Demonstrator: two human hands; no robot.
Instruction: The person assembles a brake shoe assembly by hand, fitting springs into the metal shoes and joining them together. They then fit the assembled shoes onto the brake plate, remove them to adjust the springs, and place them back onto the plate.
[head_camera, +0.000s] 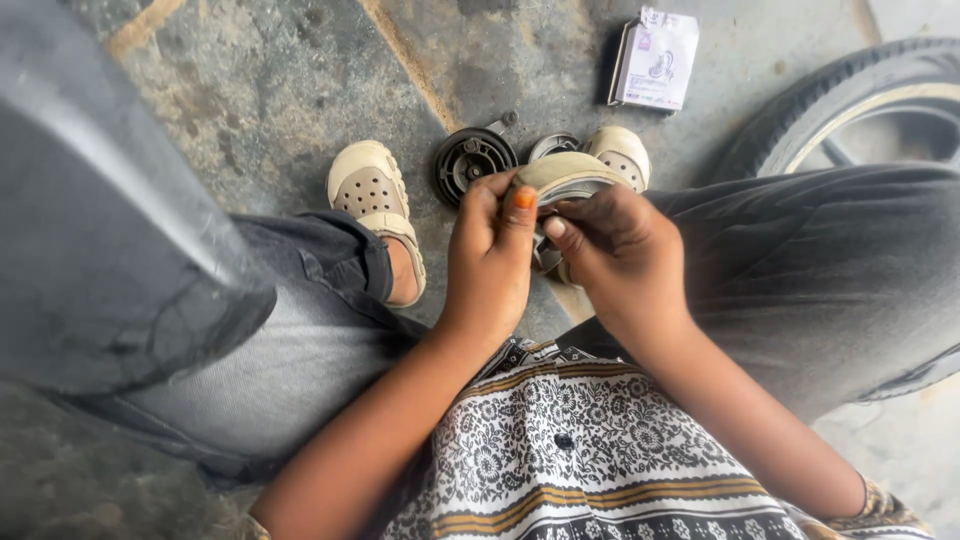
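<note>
Left hand: the left hand is closed on the left side of a curved, tan-grey brake shoe, with the thumb, its nail tinted orange, pressed on the upper face.
Right hand: the right hand pinches the same brake shoe from the right, fingers curled over its edge; the two hands meet on it, fingertips nearly touching.
Brake shoe: held in the air above the person's lap, between the knees, over the concrete floor.
Below the hands: a round black drum plate lies on the floor just beyond the fingers, with a second round metal part partly hidden beside it.
Feet: two beige perforated clogs rest on the floor either side of the plate.
Far edge of the floor: a small white-and-purple carton stands near the top.
Right corner: a tyre with a pale rim.
</note>
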